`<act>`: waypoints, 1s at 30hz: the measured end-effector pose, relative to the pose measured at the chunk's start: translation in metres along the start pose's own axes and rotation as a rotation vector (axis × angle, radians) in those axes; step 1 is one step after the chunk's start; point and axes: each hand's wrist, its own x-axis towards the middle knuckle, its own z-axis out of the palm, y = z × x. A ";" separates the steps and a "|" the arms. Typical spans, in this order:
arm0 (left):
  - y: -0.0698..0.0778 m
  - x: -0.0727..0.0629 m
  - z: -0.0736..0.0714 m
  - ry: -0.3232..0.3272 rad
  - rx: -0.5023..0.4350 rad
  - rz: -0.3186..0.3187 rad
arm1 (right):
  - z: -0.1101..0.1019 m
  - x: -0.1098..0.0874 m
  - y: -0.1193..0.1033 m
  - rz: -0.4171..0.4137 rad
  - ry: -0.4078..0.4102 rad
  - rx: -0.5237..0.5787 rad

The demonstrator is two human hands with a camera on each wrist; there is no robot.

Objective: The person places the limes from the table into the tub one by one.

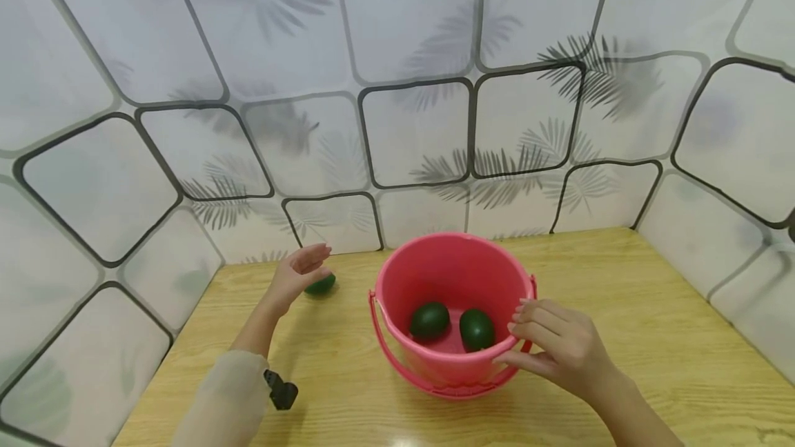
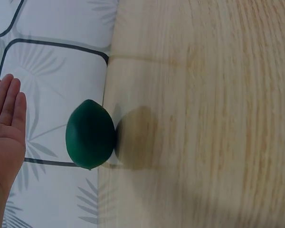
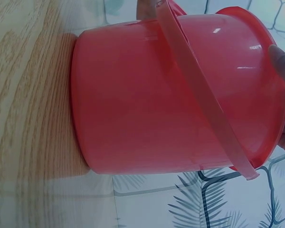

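Observation:
A pink bucket (image 1: 450, 264) stands upright on the wooden table, with two dark green oval fruits, one on the left (image 1: 430, 321) and one on the right (image 1: 477, 330), lying at its bottom. My right hand (image 1: 562, 347) pinches the bucket's right rim, thumb outside and fingers over the edge; part of the thumb (image 3: 281, 61) shows in the right wrist view. Just above a third green fruit (image 1: 321, 287), my left hand (image 1: 297, 278) is held with fingers extended, holding nothing. In the left wrist view this fruit (image 2: 90, 134) has a small pointed tip and sits apart from the palm (image 2: 7, 147).
The bucket's pink handle (image 1: 397, 364) hangs down at its front. Behind the table (image 1: 335, 350) rises a white wall (image 1: 416, 133) with dark rounded outlines and leaf patterns, which also closes off both sides. A small black device (image 1: 282, 390) sits at the left wrist.

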 end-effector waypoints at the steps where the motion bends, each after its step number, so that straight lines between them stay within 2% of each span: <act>1: -0.002 0.000 -0.001 0.003 0.001 -0.005 | 0.000 0.000 0.000 0.002 -0.003 0.002; 9: -0.015 0.001 -0.004 0.032 -0.004 0.002 | 0.000 0.000 0.000 0.002 -0.004 -0.002; 13: -0.006 -0.003 0.000 0.036 0.001 -0.010 | 0.000 -0.001 0.000 0.005 -0.008 -0.004; 16: -0.008 0.000 0.002 0.043 0.013 -0.025 | -0.001 0.000 0.000 0.006 -0.009 -0.011; 20: -0.027 0.010 0.001 0.040 0.077 -0.036 | -0.002 0.002 0.000 0.001 0.000 -0.016; 22: -0.032 0.011 0.001 0.036 0.126 -0.055 | -0.003 0.002 0.000 0.001 0.004 -0.015; 27: -0.043 0.006 -0.003 0.083 0.165 -0.097 | -0.001 0.003 0.001 -0.007 0.016 0.001; 30: -0.048 0.003 -0.005 0.120 0.152 -0.107 | 0.001 0.004 0.000 -0.014 0.019 0.000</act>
